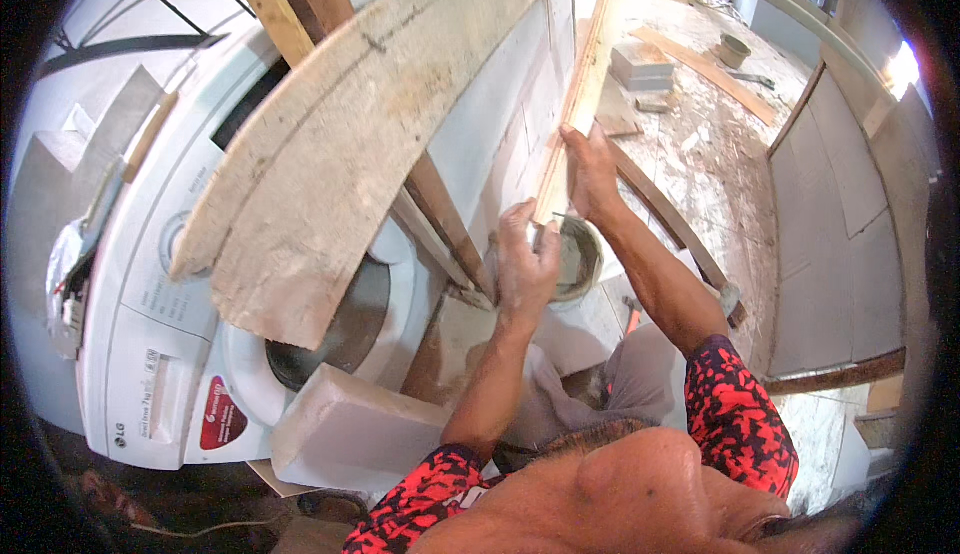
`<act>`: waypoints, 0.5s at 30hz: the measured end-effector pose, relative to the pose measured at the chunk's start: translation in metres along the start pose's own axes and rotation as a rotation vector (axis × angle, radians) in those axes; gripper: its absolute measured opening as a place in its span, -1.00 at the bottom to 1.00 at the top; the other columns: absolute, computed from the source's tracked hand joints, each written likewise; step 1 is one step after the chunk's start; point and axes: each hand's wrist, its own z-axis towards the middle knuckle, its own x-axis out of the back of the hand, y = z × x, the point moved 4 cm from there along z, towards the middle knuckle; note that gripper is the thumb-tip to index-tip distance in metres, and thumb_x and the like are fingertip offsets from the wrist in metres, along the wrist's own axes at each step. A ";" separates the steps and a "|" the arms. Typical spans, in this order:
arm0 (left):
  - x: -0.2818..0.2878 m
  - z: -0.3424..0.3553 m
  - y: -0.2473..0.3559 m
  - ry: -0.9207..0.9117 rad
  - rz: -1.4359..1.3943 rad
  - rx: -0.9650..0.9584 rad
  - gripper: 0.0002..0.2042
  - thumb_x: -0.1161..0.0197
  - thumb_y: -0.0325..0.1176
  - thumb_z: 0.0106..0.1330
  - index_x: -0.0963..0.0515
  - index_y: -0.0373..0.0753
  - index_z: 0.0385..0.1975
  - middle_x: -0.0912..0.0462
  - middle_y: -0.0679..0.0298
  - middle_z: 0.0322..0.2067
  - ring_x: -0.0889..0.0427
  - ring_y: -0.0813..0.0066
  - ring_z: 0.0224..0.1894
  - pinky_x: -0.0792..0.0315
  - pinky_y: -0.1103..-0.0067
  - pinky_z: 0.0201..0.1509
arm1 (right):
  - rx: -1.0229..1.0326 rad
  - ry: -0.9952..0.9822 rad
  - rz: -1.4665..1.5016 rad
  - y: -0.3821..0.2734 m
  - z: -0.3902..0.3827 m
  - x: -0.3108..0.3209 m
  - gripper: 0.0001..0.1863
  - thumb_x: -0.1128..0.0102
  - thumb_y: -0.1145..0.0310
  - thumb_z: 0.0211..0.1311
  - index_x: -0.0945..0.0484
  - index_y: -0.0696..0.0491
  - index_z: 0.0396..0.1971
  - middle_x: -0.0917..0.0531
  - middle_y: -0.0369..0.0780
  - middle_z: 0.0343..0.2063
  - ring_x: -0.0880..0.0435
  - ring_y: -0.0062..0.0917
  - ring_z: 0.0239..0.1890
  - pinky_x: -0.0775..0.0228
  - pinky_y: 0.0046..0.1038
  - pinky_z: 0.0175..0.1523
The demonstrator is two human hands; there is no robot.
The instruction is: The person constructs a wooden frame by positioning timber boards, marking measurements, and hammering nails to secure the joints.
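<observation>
Wooden strip [590,64]: one, held beside the pale wall [520,119]
Buckets [597,272]: two
Left hand [528,266]: fingers and thumb around its near end
Right hand [594,176]: grips farther along, thumb on top

Site appears a home under building work. Washing machine [190,344] (white, front-loading) shares space with loose plank [702,74], pale block [360,432], littered floor [715,179].

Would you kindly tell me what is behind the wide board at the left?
A washing machine, its round door in part, and brown timber show behind the board. The door's upper left and some of the machine's front are covered, so cannot be seen.
</observation>
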 end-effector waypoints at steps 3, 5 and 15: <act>0.040 0.043 0.049 0.071 0.162 -0.158 -0.62 -0.20 -0.42 0.19 -0.36 -0.39 -0.01 -0.49 -0.03 -0.13 -0.49 0.09 -0.06 -0.32 0.34 0.10 | -0.040 -0.114 0.144 -0.030 0.012 -0.050 -0.55 -0.11 0.26 0.22 -0.22 0.17 -0.01 -0.43 -0.16 -0.23 -0.48 -0.48 -0.23 -0.42 -0.44 -0.12; 0.050 0.052 0.071 0.108 0.222 -0.198 -0.64 -0.20 -0.45 0.17 -0.37 -0.37 -0.04 -0.47 -0.04 -0.15 -0.49 0.03 -0.08 -0.36 0.32 0.04 | -0.059 -0.145 0.139 -0.050 0.013 -0.068 -0.61 -0.09 0.25 0.24 -0.26 0.14 -0.04 -0.46 -0.21 -0.29 -0.51 -0.49 -0.26 -0.45 -0.43 -0.14; 0.080 0.136 0.190 0.136 0.699 -0.259 -0.69 -0.15 -0.44 0.20 -0.42 -0.38 -0.07 -0.50 -0.02 -0.19 -0.49 0.08 -0.12 -0.35 0.34 0.02 | -0.107 -0.380 0.467 -0.129 0.055 -0.147 -0.39 -0.20 0.14 0.22 -0.17 0.24 0.05 -0.46 -0.13 -0.15 -0.48 -0.46 -0.12 -0.35 -0.42 0.03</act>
